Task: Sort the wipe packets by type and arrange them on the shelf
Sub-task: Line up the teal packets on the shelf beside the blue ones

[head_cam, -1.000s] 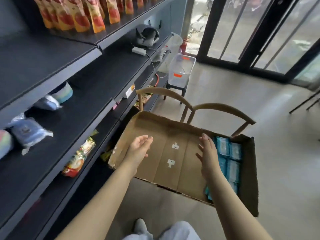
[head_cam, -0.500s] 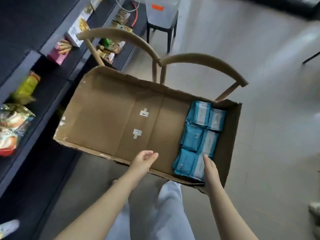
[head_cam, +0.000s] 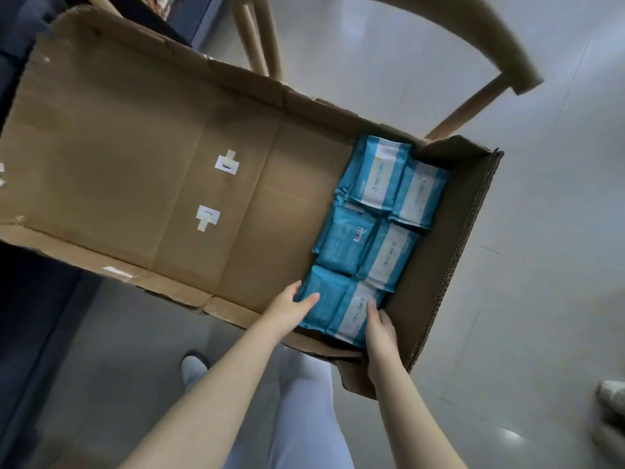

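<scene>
Several blue and white wipe packets lie flat in two rows at the right end of an open cardboard box. My left hand grips the left edge of the nearest left packet, thumb on top. On the nearest right packet, my right hand holds the right edge, thumb on its white label. Both packets still lie in the box.
The box rests on a wooden chair with a curved back. The dark shelf unit stands at the left edge. Grey tiled floor lies to the right, with someone's shoe at the far right.
My view has dropped from the shelves to the box. Both hands moved down and right, from above the bare box floor onto the two nearest packets.
</scene>
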